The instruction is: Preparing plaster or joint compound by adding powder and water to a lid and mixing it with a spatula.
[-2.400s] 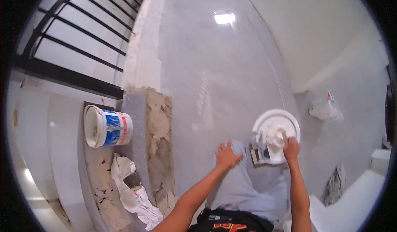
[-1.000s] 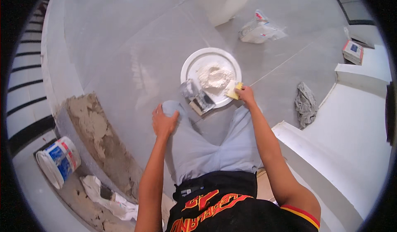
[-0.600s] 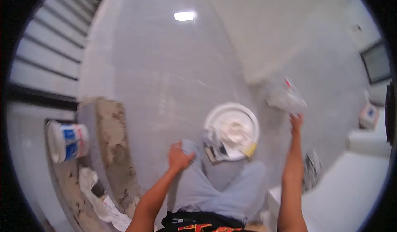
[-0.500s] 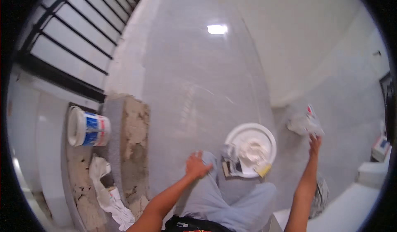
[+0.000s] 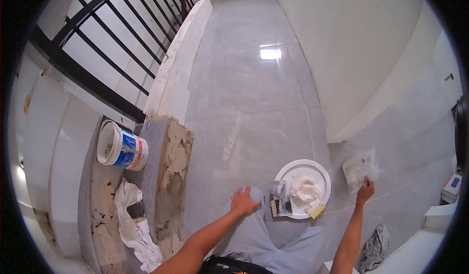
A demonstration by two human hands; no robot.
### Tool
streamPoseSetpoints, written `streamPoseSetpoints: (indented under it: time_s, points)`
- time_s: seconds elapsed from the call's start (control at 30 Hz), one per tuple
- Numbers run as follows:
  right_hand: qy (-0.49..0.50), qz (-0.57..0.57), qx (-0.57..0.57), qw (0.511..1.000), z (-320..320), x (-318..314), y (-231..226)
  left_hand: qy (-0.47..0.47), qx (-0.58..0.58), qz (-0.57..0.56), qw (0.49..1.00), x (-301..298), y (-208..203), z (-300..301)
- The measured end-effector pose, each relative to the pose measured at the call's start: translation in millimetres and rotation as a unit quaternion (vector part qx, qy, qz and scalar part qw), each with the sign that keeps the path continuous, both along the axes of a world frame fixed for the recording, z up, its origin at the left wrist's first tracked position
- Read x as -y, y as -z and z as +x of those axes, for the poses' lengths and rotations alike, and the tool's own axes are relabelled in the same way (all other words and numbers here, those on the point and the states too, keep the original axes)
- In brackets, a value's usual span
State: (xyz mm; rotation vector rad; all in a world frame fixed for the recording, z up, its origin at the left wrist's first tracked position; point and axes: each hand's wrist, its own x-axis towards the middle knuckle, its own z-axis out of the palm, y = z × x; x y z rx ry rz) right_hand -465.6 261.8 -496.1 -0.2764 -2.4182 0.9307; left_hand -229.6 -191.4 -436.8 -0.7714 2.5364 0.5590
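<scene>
My left hand (image 5: 244,201) rests on my left knee, its fingers spread and nothing in it. Out to the right, my right hand (image 5: 365,193) pinches the near edge of a clear and white plastic bag (image 5: 356,169) lying against the grey floor. Between my legs and that bag is a round white lid (image 5: 322,170) with a heap of white powder (image 5: 305,191) on it. A yellow notched spreader (image 5: 316,210) lies on the lid's near rim. Beside it, on the left rim, are grey-smeared scraper-like tools (image 5: 281,200), whose exact kind I cannot make out.
On the left, a white and blue bucket (image 5: 128,149) lies tilted on a rough step (image 5: 173,171). A white cloth or sack (image 5: 132,230) is nearer me. Black railings (image 5: 112,54) stand behind. A crumpled grey bag (image 5: 376,247) lies at right, and a wall (image 5: 351,54) rises far right.
The plastic bag has come nearer and lies flatter, with my right hand moving toward me along with it. My left hand stays on the knee. The whole view has shifted slightly.
</scene>
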Motion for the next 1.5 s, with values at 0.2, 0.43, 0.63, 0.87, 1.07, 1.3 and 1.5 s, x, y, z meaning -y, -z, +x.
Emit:
streamPoseSetpoints:
  time_s: [0.2,0.43,0.63,0.87,1.07,1.3,1.5]
  points:
    - [-0.028,-0.057,0.022,0.998,72,53,-74,0.011,-0.080,-0.025,0.996,2,14,10]
    - [-0.032,-0.011,0.096,0.995,164,80,-164,0.038,-0.298,0.434,0.849,-64,-12,-16]
    - [-0.012,-0.084,0.079,0.993,203,78,-195,0.056,-0.177,0.657,0.731,-135,-12,-34]
    - [-0.114,-0.098,0.134,0.979,202,108,-179,0.068,-0.219,0.638,0.735,-162,0,-13]
    - [-0.116,0.016,0.201,0.973,175,133,-157,-0.041,-0.208,0.676,0.706,-175,44,-4]
    - [-0.147,0.120,0.207,0.960,150,131,-135,-0.073,-0.175,0.701,0.687,-188,55,-5]
    - [-0.150,0.138,0.242,0.949,142,146,-125,-0.110,-0.185,0.720,0.660,-198,79,2]
